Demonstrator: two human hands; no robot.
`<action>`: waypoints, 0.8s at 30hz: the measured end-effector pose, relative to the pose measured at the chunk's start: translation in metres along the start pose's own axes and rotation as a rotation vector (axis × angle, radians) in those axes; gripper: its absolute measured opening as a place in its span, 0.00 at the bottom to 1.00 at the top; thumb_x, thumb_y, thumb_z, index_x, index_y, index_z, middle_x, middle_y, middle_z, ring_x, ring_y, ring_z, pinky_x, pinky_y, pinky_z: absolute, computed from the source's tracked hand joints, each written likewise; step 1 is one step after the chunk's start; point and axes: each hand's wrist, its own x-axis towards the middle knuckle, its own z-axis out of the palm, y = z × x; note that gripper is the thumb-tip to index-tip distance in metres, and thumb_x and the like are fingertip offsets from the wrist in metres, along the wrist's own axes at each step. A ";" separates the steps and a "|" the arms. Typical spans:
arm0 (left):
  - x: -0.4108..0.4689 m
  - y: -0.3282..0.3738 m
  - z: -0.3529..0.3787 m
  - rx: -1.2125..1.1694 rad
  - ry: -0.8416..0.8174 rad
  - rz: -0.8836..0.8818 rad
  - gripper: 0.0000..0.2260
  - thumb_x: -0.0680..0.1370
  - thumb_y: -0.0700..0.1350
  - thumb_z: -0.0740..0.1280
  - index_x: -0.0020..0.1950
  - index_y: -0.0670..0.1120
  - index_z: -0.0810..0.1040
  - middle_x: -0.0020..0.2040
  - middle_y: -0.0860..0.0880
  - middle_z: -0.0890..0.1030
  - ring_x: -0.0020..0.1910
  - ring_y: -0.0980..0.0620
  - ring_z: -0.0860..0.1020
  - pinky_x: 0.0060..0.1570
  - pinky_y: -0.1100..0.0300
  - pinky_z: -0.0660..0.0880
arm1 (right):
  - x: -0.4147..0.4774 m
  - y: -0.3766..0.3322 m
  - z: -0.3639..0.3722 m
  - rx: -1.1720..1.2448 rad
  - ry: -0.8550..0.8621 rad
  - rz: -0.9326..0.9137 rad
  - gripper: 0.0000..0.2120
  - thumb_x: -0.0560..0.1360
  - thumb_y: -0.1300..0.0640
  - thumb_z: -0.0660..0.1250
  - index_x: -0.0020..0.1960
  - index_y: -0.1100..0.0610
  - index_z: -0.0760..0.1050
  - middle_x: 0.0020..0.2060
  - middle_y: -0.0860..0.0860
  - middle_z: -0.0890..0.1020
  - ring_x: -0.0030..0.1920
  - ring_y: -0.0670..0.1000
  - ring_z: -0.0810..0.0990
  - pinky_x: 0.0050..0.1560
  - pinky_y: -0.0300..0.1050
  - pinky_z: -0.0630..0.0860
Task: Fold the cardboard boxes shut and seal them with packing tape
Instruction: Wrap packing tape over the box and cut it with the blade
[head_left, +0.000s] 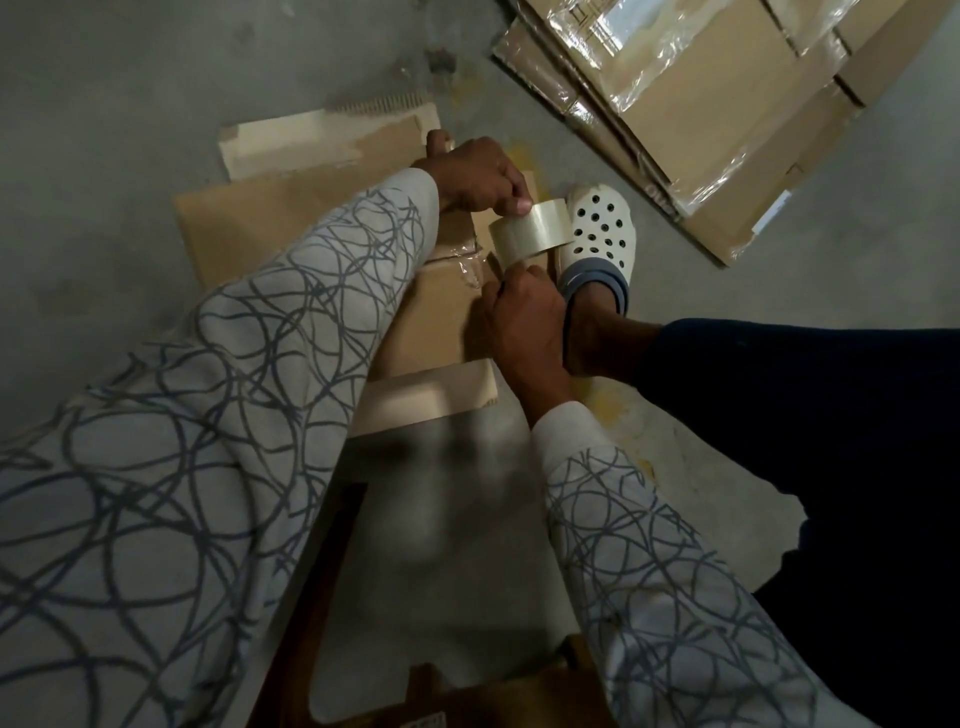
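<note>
A: Whereabouts of the packing tape roll (530, 234)?
B: Held over the flattened cardboard box (249, 228) on the floor, just beside a white clog (600, 234). Pinched at the far rim by the left hand (470, 176), fingers clamped. Right hand (524, 317) curled onto the near rim.
A: Handling?
B: Probably light, stiff, slick-faced. Best gripped across the rims, clear of the sticky end. Cardboard likely thin and bendy, so press flaps flat.

Shoe (602, 228): white, with round holes and a grey strap, on a foot.
Floor (130, 104): grey, with yellow marks.
Trouser leg (831, 415): dark.
</note>
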 end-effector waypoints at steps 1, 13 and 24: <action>0.001 0.000 0.000 -0.006 -0.002 -0.005 0.08 0.77 0.55 0.71 0.54 0.56 0.85 0.51 0.60 0.79 0.67 0.54 0.66 0.67 0.46 0.51 | -0.003 0.002 0.000 -0.005 -0.026 0.008 0.08 0.79 0.63 0.66 0.48 0.68 0.79 0.46 0.63 0.81 0.43 0.59 0.79 0.42 0.45 0.70; -0.001 0.005 -0.001 0.025 -0.015 -0.021 0.10 0.78 0.54 0.70 0.57 0.55 0.85 0.53 0.59 0.80 0.69 0.53 0.66 0.69 0.44 0.49 | -0.011 0.002 0.010 0.174 0.259 -0.023 0.13 0.79 0.58 0.60 0.49 0.65 0.80 0.42 0.60 0.79 0.42 0.58 0.77 0.42 0.51 0.75; -0.001 0.001 0.000 -0.025 -0.023 -0.003 0.07 0.76 0.55 0.72 0.52 0.57 0.85 0.47 0.62 0.81 0.64 0.58 0.68 0.68 0.45 0.50 | 0.012 0.000 0.020 0.102 0.193 -0.082 0.13 0.79 0.60 0.60 0.46 0.67 0.80 0.41 0.62 0.79 0.40 0.61 0.77 0.39 0.52 0.72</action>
